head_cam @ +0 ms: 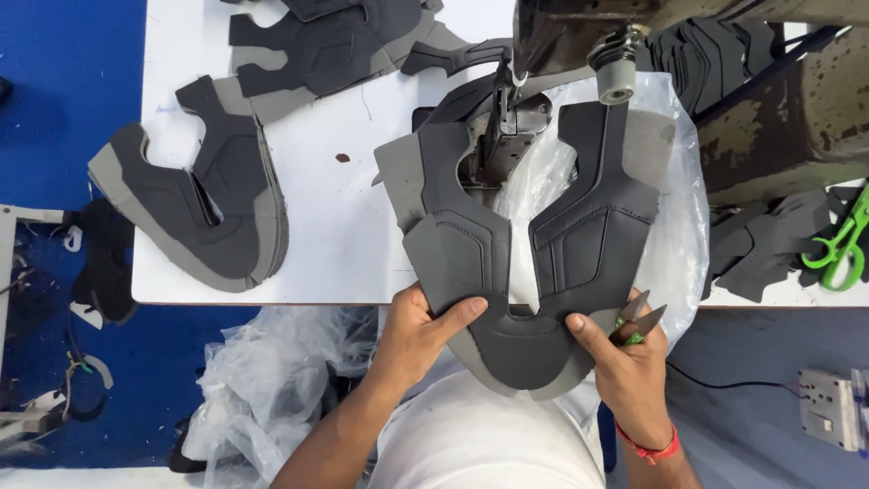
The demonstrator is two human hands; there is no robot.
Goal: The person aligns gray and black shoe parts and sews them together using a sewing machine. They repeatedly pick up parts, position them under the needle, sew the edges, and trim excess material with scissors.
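- Dark grey synthetic leather over lighter grey backing forms the shoe upper (pixel 525 272), a U-shaped piece held at its near, rounded end and spread flat toward the sewing machine.
- The left hand (pixel 418 330) grips the upper's near left edge, thumb on top and fingers beneath.
- The right hand (pixel 625 358) grips the near right edge the same way; it also holds small thread snips (pixel 636 319) with green handles, blades pointing away from the body.
- A red band circles the right wrist.
- Clear plastic sheeting (pixel 674 235) lies under the upper's right wing and hangs over the edge of the white tabletop (pixel 335 235).
- The upper's far ends reach the needle area of the worn sewing machine (pixel 625 36), between its two wings.
- A stack of matching grey uppers (pixel 204 204) lies well to the left on the tabletop; more cut pieces (pixel 335 41) lie at the far edge.
- Green-handled scissors (pixel 844 244) rest at far right.
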